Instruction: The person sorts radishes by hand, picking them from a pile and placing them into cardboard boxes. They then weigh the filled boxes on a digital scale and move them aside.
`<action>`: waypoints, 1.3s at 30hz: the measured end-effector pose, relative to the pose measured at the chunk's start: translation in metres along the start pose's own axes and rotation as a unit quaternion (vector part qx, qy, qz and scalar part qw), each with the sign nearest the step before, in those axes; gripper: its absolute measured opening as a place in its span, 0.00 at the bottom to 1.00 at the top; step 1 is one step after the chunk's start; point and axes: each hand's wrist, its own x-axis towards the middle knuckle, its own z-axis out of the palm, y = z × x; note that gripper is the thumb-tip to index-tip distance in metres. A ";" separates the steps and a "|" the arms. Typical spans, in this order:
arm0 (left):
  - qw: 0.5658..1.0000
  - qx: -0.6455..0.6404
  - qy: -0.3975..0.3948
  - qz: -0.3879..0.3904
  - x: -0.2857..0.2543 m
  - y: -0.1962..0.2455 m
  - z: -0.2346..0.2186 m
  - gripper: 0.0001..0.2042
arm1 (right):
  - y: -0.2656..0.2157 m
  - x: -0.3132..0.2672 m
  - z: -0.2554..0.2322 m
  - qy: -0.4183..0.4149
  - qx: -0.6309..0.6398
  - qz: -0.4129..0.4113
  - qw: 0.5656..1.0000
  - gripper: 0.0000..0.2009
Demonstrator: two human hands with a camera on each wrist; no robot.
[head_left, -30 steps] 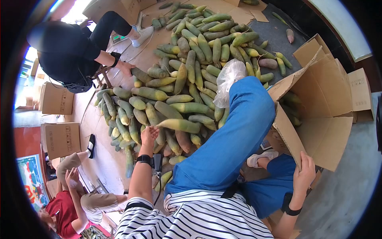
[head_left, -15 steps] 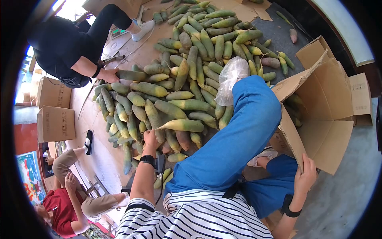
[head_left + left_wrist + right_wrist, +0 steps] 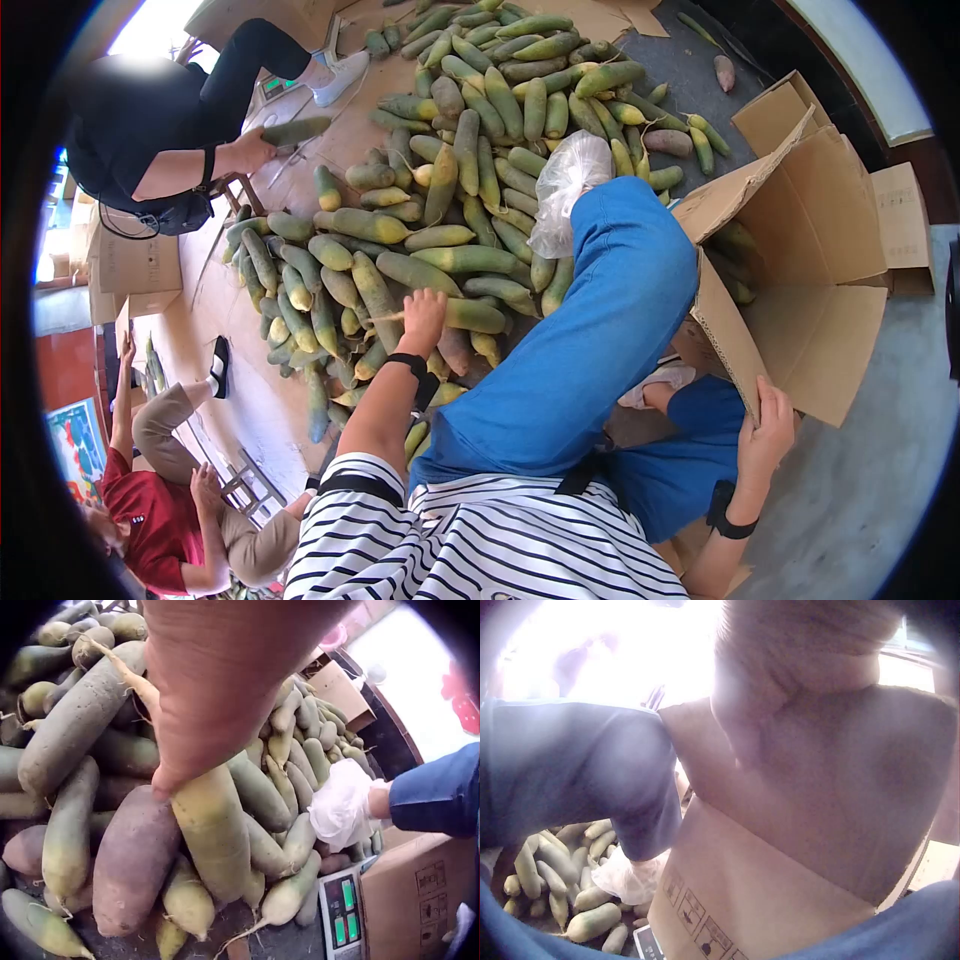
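Observation:
Near the front of a large heap of green radishes (image 3: pixel 465 150), my left hand (image 3: pixel 425 318) wraps over the tapered end of a pale green radish (image 3: pixel 477 316). Its thin root sticks out on the other side of the hand. In the left wrist view the thick end of that radish (image 3: pixel 214 836) lies beside a purplish radish (image 3: pixel 136 862). My right hand (image 3: pixel 768 428) grips the edge of a flap (image 3: pixel 735 345) on an open cardboard box (image 3: pixel 815 215), fingers on the outer face. A few radishes (image 3: pixel 735 260) lie inside the box.
A plastic bag (image 3: pixel 570 190) covers my foot among the radishes. Across the heap a person in black (image 3: pixel 140 130) holds a radish (image 3: pixel 297 131). A person in red (image 3: pixel 155 520) sits at lower left. A digital scale (image 3: pixel 341 915) stands by the box.
My left hand has moved from beside the radish's tip to over its tapered end. The person in black has lifted a radish off the heap. My right hand stays on the flap.

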 end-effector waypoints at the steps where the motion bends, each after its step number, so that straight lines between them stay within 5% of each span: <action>1: 0.998 -0.004 -0.061 0.016 0.001 -0.003 -0.007 0.24 | -0.001 0.001 0.002 0.006 0.007 -0.002 1.000 0.22; 2: 0.998 -0.026 -0.034 0.041 -0.009 0.000 -0.012 0.16 | -0.002 0.001 0.003 0.009 0.013 0.000 1.000 0.22; 3: 0.997 -0.028 -0.032 0.057 -0.017 0.003 0.005 0.24 | -0.002 0.001 0.003 0.009 0.015 0.006 1.000 0.22; 6: 0.943 -0.272 -0.184 -0.054 -0.051 0.023 -0.009 0.32 | -0.001 0.000 0.005 0.011 0.021 0.013 1.000 0.21; 7: 0.884 -0.380 -0.255 -0.095 -0.059 0.023 -0.033 0.30 | 0.000 0.000 0.004 0.009 0.020 0.011 1.000 0.21; 9: 0.839 -0.456 -0.266 -0.131 -0.075 0.021 -0.025 0.29 | 0.001 -0.001 0.003 0.015 0.020 0.005 1.000 0.22; 12: 0.827 -0.453 -0.269 -0.197 -0.094 0.003 -0.039 0.29 | -0.001 0.000 0.004 0.030 0.017 -0.011 0.999 0.23; 13: 0.803 -0.510 -0.226 -0.208 -0.103 -0.004 -0.038 0.28 | 0.000 -0.002 0.003 0.035 0.011 -0.022 0.999 0.24; 14: 0.822 -0.496 -0.181 -0.212 -0.108 -0.003 -0.091 0.29 | 0.000 -0.004 0.001 0.033 0.014 -0.017 0.999 0.24; 17: 0.861 -0.474 -0.011 -0.183 -0.112 -0.036 -0.075 0.26 | 0.002 -0.002 0.004 0.045 0.026 -0.004 0.999 0.21; 18: 0.852 -0.496 0.008 -0.170 -0.114 -0.027 -0.139 0.21 | 0.002 -0.005 0.004 0.050 0.019 0.019 0.998 0.21; 20: 0.856 -0.498 0.104 -0.090 -0.107 -0.035 -0.177 0.15 | 0.002 -0.006 0.005 0.050 0.033 0.006 0.998 0.19; 26: 0.898 -0.309 0.296 0.102 -0.099 0.039 -0.367 0.24 | 0.005 -0.011 0.009 0.062 0.025 0.008 0.998 0.17; 32: 0.888 -0.314 0.100 0.321 -0.046 0.173 -0.489 0.22 | 0.008 -0.013 0.016 0.082 -0.010 0.009 0.997 0.17; 39: 0.920 -0.064 0.013 0.386 0.068 0.340 -0.492 0.29 | 0.011 -0.018 0.012 0.057 0.037 0.018 0.998 0.18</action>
